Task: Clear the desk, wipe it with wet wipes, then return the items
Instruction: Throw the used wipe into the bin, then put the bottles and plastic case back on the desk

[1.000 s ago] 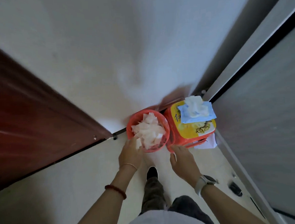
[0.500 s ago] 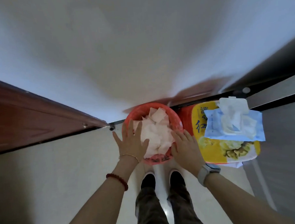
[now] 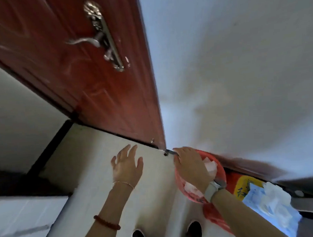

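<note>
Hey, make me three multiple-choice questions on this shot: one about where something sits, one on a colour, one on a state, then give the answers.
1. Where is the wet wipes pack?
A. On the yellow-topped box
B. Inside the bin
C. Hung on the door handle

2. What colour is the waste bin?
A. Blue
B. Red-orange
C. Black

3. How is the left hand?
A. Gripping the door handle
B. Open, holding nothing
C. Pinching a wipe

Answers:
1 A, the blue pack lies on the yellow lid beside the bin.
2 B, its rim and the liner spilling below it are red-orange.
3 B, its fingers are spread over the floor, while the right hand lies over the bin of used wipes.
</note>
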Demonstrator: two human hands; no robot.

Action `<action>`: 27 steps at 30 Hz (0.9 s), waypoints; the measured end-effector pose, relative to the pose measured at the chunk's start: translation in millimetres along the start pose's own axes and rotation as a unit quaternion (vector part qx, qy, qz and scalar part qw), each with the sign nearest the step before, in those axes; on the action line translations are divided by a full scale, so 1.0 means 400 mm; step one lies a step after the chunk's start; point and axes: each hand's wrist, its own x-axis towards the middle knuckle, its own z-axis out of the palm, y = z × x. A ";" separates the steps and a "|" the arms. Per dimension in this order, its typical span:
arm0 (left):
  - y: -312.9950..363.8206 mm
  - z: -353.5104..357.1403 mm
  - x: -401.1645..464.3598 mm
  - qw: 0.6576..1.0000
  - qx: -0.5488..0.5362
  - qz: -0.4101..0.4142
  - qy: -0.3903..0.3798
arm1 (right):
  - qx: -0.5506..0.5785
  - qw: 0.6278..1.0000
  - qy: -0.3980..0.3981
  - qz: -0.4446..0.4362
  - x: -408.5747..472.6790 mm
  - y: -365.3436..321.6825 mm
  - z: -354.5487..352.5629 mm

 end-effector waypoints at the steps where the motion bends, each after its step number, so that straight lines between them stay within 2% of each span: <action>1: -0.048 -0.068 -0.025 0.999 -0.016 -0.026 0.034 | 0.008 0.999 -0.001 -0.035 0.015 -0.078 -0.017; 6: -0.324 -0.337 -0.204 0.974 -0.067 -0.138 0.169 | 0.045 0.981 0.004 -0.187 0.030 -0.464 -0.026; 14: -0.833 -0.576 -0.571 0.901 -0.078 -0.317 0.286 | 0.054 0.917 -0.041 -0.394 -0.094 -1.095 0.123; 21: -1.180 -0.680 -0.738 0.854 -0.130 -0.373 0.339 | 0.033 0.879 -0.078 -0.468 -0.163 -1.459 0.285; 27: -1.383 -0.754 -0.678 0.836 -0.161 -0.370 0.372 | 0.040 0.863 -0.135 -0.485 -0.086 -1.678 0.378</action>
